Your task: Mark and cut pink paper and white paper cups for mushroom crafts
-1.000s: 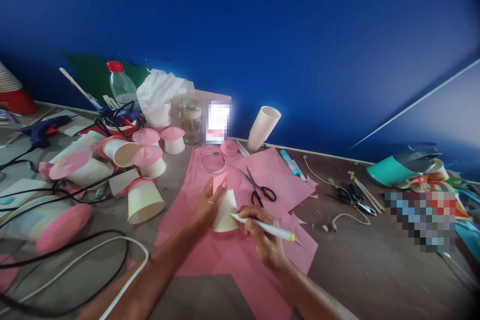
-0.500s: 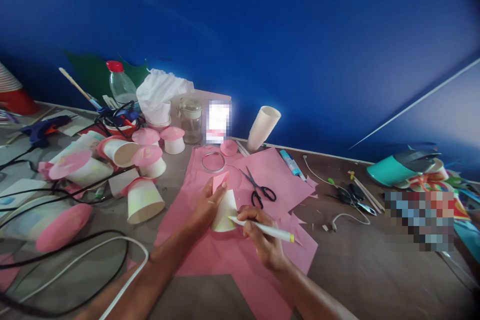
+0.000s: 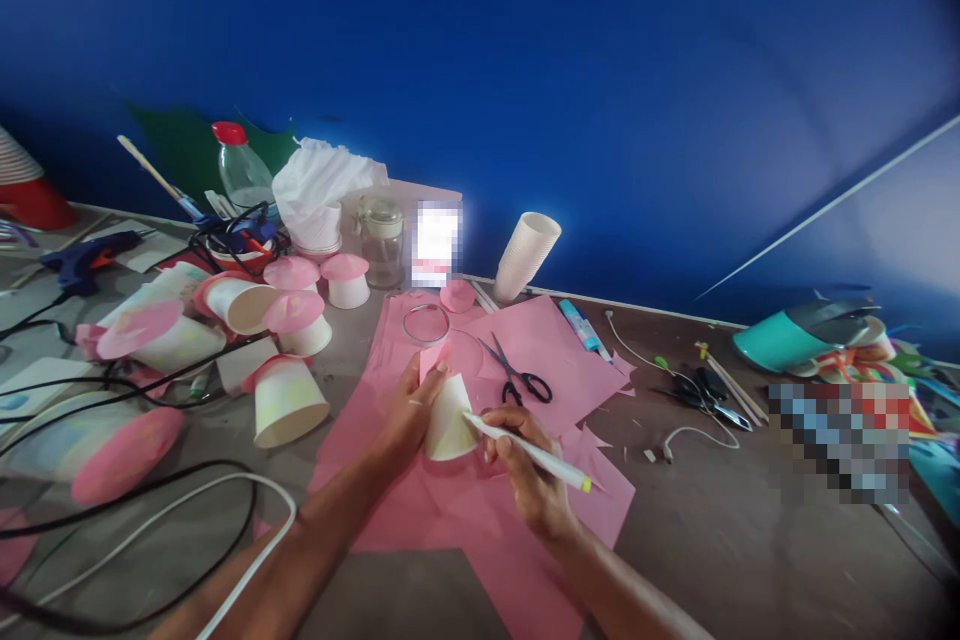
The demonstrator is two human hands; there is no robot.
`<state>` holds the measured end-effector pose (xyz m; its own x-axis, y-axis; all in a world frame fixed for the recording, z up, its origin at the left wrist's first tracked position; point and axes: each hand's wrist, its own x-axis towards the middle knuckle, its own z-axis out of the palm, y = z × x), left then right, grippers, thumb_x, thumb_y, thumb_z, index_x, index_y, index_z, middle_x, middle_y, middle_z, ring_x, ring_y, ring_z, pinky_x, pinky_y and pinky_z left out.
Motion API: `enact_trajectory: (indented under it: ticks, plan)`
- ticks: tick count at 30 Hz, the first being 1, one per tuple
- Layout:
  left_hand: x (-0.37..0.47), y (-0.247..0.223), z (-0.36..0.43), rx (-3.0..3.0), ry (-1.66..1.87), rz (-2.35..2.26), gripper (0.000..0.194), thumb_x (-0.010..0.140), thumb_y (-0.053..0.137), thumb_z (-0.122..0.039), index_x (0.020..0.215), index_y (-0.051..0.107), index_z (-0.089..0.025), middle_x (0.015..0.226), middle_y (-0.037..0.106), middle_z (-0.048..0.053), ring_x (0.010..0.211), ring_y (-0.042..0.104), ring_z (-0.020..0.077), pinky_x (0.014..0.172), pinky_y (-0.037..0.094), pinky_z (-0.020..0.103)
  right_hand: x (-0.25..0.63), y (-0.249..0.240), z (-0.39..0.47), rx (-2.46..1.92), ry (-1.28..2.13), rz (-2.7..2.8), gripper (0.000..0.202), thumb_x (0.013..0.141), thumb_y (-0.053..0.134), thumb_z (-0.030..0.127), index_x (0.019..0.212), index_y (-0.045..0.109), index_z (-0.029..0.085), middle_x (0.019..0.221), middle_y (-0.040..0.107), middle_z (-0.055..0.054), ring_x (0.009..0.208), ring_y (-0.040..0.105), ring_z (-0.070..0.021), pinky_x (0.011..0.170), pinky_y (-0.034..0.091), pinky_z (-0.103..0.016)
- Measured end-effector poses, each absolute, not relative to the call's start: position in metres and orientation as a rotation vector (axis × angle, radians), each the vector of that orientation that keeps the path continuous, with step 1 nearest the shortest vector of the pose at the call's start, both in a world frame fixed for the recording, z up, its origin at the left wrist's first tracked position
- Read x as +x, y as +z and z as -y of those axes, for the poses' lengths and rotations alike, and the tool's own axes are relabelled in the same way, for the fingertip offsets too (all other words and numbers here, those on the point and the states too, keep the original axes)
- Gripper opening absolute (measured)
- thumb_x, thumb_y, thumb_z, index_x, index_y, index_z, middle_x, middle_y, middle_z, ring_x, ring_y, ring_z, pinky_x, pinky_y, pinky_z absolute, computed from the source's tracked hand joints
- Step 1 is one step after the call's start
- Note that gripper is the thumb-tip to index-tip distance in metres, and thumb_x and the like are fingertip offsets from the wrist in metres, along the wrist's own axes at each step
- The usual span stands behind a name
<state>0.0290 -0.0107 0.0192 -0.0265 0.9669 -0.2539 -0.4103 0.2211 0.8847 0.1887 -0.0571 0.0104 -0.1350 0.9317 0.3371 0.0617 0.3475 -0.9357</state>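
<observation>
My left hand [image 3: 409, 410] grips a white paper cup [image 3: 450, 423] with a pink paper piece [image 3: 433, 356] at its upper end. The cup's wide mouth points down and toward me. Between the fingers of my right hand [image 3: 529, 465] is a white marker with a yellow end [image 3: 547, 461], its tip at the cup's right side. Pale yellow colour shows on the cup. Both hands are above pink paper sheets [image 3: 517, 560]. Black-handled scissors [image 3: 517, 375] lie spread on the sheets just beyond my right hand, and a metal ring [image 3: 426, 324] rests farther back.
Several white cups with pink tops [image 3: 291, 402] crowd the left, among black and white cables [image 3: 255, 480]. A stack of paper cups [image 3: 528, 256] and a glass jar [image 3: 382, 245] stand by the blue wall. Pliers [image 3: 712, 400] and a teal container [image 3: 787, 338] are at the right.
The cup has tilted slightly in my left hand. The marker's tip has moved up along the cup's right side, and its rear end has dipped a little.
</observation>
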Motion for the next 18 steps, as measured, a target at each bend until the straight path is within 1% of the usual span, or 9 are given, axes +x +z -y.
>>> enact_trajectory:
  ticks: [4,7,11,14,16,18]
  plan:
    - [0.030,0.020,0.010,0.658,1.286,-1.047,0.052,0.074,0.077,-0.055,0.108,0.059,-0.019,0.066,0.059,-0.005,0.050,0.055,0.0111,0.045,0.046,0.021,0.186,0.008,0.057,-0.958,0.938,1.421,0.031,0.102,0.047,0.046,0.113,0.064,0.023,0.070,0.062,0.002,0.064,0.058,-0.0153,0.063,0.049,-0.029]
    - [0.030,0.021,0.011,0.661,1.300,-1.044,0.053,0.073,0.078,-0.054,0.108,0.060,-0.019,0.066,0.060,-0.005,0.051,0.056,0.0111,0.046,0.046,0.020,0.184,0.006,0.056,-0.921,0.925,1.416,0.031,0.104,0.044,0.046,0.117,0.063,0.025,0.067,0.060,0.003,0.063,0.058,-0.0152,0.066,0.050,-0.030]
    - [0.030,0.022,0.011,0.656,1.297,-1.048,0.051,0.072,0.080,-0.051,0.105,0.061,-0.018,0.066,0.062,-0.005,0.050,0.057,0.0107,0.046,0.043,0.020,0.185,0.007,0.057,-0.902,0.932,1.523,0.024,0.102,0.049,0.041,0.113,0.065,0.026,0.069,0.061,0.003,0.061,0.058,-0.0155,0.062,0.048,-0.030]
    - [0.030,0.020,0.011,0.646,1.301,-1.058,0.058,0.069,0.083,-0.050,0.111,0.061,-0.018,0.069,0.062,-0.005,0.055,0.059,0.0125,0.049,0.045,0.021,0.184,0.013,0.058,-0.810,0.896,1.626,0.024,0.101,0.052,0.040,0.114,0.067,0.027,0.072,0.060,0.001,0.063,0.057,-0.0169,0.062,0.048,-0.031]
    - [0.029,0.016,0.011,0.621,1.288,-1.046,0.060,0.069,0.081,-0.053,0.113,0.059,-0.019,0.070,0.062,-0.004,0.057,0.061,0.0144,0.052,0.047,0.023,0.183,0.018,0.058,-0.742,0.873,1.664,0.025,0.100,0.052,0.039,0.117,0.067,0.029,0.072,0.059,0.001,0.064,0.055,-0.0174,0.064,0.048,-0.032]
    - [0.028,0.012,0.011,0.599,1.278,-1.026,0.057,0.074,0.075,-0.059,0.112,0.058,-0.020,0.070,0.063,-0.004,0.056,0.060,0.0147,0.053,0.048,0.025,0.181,0.021,0.057,-0.718,0.866,1.663,0.025,0.100,0.052,0.039,0.119,0.066,0.029,0.072,0.058,0.001,0.064,0.055,-0.0174,0.064,0.048,-0.032]
